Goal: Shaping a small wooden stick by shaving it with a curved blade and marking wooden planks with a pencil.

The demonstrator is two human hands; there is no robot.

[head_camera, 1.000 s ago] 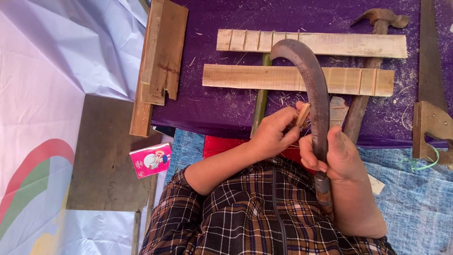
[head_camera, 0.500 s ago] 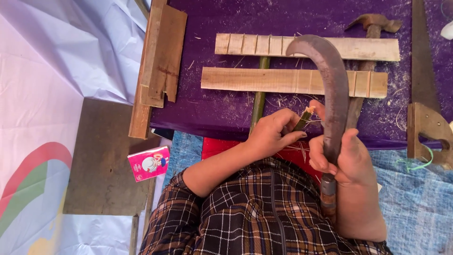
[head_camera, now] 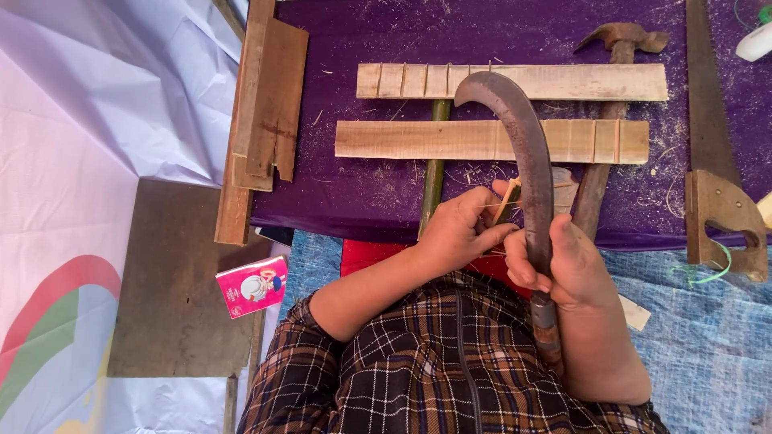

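- In the head view, over the purple-covered bench, we saw the right hand closed around the neck of a curved sickle blade, just above its handle, blade tip arching up over the two notched wooden slats.
- Left hand was pinched shut on a small bamboo sliver, held against the blade's inner edge, between both hands.
- We judged the whittling as midway: thin shavings and sawdust lay on the cloth, but the sliver looked only partly trimmed; how much was left we could not tell.
- Around it: green bamboo stick under the slats, hammer upper right, handsaw at the right edge, stacked boards left, pink packet lower left.
- Against the earlier frames: the blade had shifted rightward and stood more upright, tip further up over the slats; the left hand's pinch stayed the same; bench items had not moved.
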